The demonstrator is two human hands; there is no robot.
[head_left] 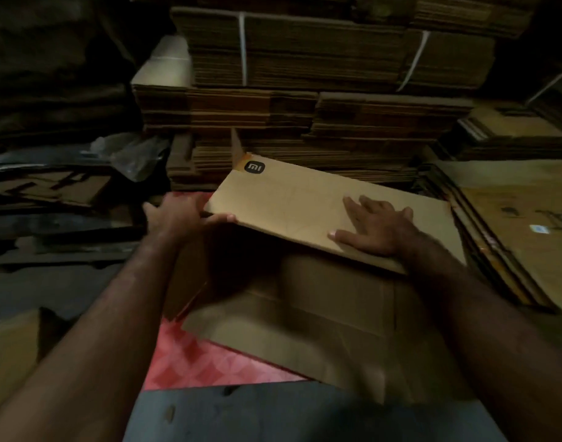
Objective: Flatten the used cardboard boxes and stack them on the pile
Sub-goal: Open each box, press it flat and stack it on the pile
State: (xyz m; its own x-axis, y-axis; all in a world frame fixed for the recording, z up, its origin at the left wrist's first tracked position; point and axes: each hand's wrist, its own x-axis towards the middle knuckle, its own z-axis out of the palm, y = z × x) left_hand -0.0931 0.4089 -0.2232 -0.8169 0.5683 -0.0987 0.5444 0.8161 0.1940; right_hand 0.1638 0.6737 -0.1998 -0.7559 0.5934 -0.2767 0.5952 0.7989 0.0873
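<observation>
Hands work a tan rectangular cardboard box (305, 202) marked with a small black square logo (254, 167) at its far left corner. This box sits at the centre of a dim storeroom, tilted, its top panel facing up. The left hand (174, 215) grips the panel's near left corner, thumb curled over the edge, probably to steady or fold it. The right hand (372, 228) lies open, fingers straight and spread, pressing flat on the panel's right part, apparently to push the box down flat. Beneath it lies a brown flattened cardboard sheet (321, 314) over a red checked mat (190, 355) on the floor. Far behind rise tall strapped bundles of flattened brown cardboard (305, 59); a lower pile of flattened boxes (512, 218) lies to the right, likely the destination. The box's underside is in deep shadow, so how far it has collapsed is unclear. The left side is too dark to read.
</observation>
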